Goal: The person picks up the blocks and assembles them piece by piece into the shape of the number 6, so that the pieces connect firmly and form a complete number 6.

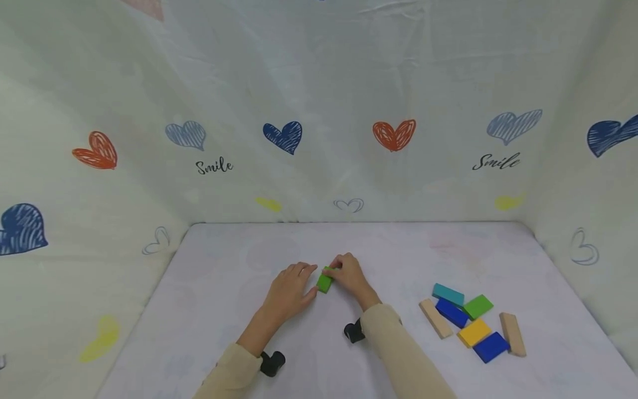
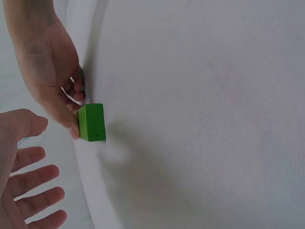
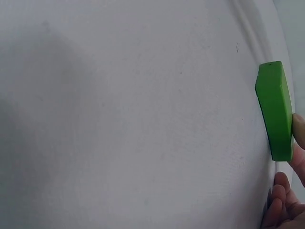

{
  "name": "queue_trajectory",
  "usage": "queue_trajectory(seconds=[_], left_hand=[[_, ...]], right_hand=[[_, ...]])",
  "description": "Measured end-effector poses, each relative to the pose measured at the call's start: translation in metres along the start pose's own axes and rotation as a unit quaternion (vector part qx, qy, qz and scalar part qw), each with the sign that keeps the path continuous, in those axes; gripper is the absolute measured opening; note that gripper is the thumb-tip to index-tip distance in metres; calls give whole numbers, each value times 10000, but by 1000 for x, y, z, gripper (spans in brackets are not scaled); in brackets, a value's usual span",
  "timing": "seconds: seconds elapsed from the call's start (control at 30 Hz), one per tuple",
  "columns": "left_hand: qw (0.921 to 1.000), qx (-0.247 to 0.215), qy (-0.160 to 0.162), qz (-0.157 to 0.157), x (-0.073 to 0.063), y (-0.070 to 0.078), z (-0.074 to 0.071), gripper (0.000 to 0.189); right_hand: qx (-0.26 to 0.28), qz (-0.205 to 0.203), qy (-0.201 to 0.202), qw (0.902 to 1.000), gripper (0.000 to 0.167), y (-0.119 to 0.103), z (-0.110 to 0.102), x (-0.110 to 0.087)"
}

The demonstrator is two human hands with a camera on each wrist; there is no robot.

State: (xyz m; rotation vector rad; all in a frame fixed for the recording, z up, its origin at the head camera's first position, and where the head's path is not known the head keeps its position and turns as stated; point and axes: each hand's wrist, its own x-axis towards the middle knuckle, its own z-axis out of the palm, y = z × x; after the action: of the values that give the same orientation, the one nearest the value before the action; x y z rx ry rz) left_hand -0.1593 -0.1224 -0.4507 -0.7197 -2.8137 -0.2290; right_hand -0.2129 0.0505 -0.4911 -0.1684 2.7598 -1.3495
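Observation:
Near the middle of the white table, a green block (image 1: pixel 324 281) is pinched between the thumb and fingers of my right hand (image 1: pixel 349 275). In the right wrist view the block (image 3: pixel 276 112) shows its long side, with fingertips at its lower right end. My left hand (image 1: pixel 291 291) hovers just left of the block, fingers spread and holding nothing. From the left wrist, the green block (image 2: pixel 93 122) shows its end face, and the left fingers (image 2: pixel 40 179) stand apart from it.
To the right lies a loose group of blocks: a teal block (image 1: pixel 448 294), a second green block (image 1: pixel 478 306), a yellow block (image 1: pixel 474 332), two blue ones and two plain wooden ones, including a wooden block (image 1: pixel 512 334). A white cloth (image 1: pixel 344 83) with printed hearts hangs behind the table.

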Motion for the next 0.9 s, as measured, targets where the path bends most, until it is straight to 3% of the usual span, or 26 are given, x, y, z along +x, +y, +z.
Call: queue_trajectory(seconds=[0.13, 0.27, 0.37, 0.47, 0.63, 0.77, 0.9], left_hand=[[9991, -191, -224, -289, 0, 1, 4, 44], [9923, -775, -537, -807, 3, 3, 5, 44], [9760, -1596, -661, -1323, 7, 4, 7, 43], [9516, -2428, -620, -1781, 13, 2, 11, 41], [9167, -3187, -584, -2338, 22, -1, 21, 36], [8973, -3476, -681, -2634, 26, -2, 29, 33], [8878, -3619, -746, -2743, 28, -2, 33, 28]], right_hand=[[49, -32, -34, 10000, 20, -2, 0, 1], [55, -40, -30, 10000, 20, -3, 1, 1], [25, -12, -16, 10000, 20, -3, 0, 1], [27, 21, -4, 10000, 20, -4, -1, 2], [94, 91, -58, 9999, 20, -5, -2, 2], [130, 159, -130, 9997, 20, -4, -2, 1], [150, 199, -154, 9996, 20, -3, -2, 1]])
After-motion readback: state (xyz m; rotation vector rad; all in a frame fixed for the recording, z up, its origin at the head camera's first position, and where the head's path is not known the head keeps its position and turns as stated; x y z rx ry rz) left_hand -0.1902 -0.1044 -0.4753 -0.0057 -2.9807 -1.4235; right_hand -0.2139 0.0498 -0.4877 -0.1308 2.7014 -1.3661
